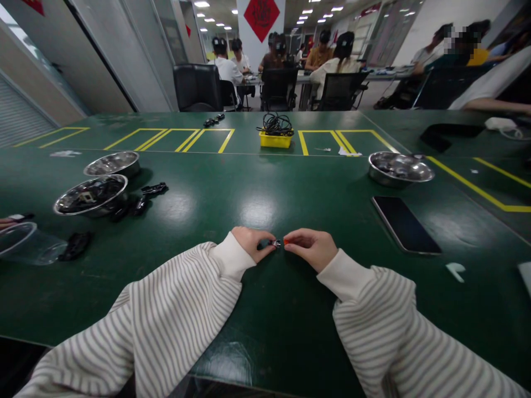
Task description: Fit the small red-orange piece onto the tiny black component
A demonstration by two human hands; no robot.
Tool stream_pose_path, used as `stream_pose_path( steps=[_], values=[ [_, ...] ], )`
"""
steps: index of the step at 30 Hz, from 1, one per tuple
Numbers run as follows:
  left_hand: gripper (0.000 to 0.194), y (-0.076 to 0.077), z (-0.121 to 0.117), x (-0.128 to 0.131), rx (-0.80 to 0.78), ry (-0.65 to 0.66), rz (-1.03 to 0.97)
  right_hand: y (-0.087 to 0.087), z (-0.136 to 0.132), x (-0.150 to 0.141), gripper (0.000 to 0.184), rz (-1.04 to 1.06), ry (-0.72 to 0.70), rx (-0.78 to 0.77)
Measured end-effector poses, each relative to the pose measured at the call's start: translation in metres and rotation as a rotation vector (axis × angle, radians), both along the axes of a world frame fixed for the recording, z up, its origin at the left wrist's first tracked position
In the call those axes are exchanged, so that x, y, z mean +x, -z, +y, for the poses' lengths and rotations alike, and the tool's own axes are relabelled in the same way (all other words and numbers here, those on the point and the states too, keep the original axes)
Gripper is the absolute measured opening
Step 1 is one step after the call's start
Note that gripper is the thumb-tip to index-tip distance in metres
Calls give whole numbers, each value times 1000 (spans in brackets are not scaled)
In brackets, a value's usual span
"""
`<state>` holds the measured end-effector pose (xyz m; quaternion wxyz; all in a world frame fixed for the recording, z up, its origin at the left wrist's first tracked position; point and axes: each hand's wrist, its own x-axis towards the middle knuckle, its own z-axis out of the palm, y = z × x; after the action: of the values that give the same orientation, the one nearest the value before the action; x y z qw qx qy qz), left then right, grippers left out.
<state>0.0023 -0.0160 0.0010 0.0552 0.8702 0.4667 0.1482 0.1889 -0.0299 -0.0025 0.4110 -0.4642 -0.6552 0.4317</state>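
Observation:
Over the middle of the green table (265, 188), my left hand (251, 243) pinches a small dark part with a shiny metal end (275, 243) between thumb and finger. Facing it, my right hand (312, 246) pinches a tiny orange piece (286, 242), of which only the tip shows. A narrow gap separates the two pieces. They are too small for me to tell their exact kind.
At left stand two metal bowls, the nearer bowl (62, 207) with dark parts, beside loose black parts (154, 189) and a clear plastic cup (29, 243). Rightward lie a metal bowl (398, 179), a phone (406, 224) and a white earbud (456, 271). A yellow bin (275, 141) holds black cables.

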Motion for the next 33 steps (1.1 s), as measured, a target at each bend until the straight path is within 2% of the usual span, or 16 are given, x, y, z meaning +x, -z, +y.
stream_pose_path(
  steps=[5, 7, 12, 21, 29, 33],
  values=[
    [31, 2, 1, 0, 26, 37, -101, -1, -2, 0, 20, -77, -5, 105],
    [31, 2, 0, 0, 48, 51, -138, -1, -2, 0, 24, -45, 1, 84],
    [28, 0, -2, -1, 104, 77, -183, -1, -2, 0, 18, -9, -39, 23],
    [28, 1, -3, 0, 181, 123, -209, -3, -3, -3, 20, 69, -3, -61],
    [28, 2, -3, -1, 219, 62, -256, -6, -2, -1, 20, 144, -47, -108],
    [29, 2, -4, -1, 182, 24, -276, -7, -1, 0, 23, 128, -75, -115]
  ],
)
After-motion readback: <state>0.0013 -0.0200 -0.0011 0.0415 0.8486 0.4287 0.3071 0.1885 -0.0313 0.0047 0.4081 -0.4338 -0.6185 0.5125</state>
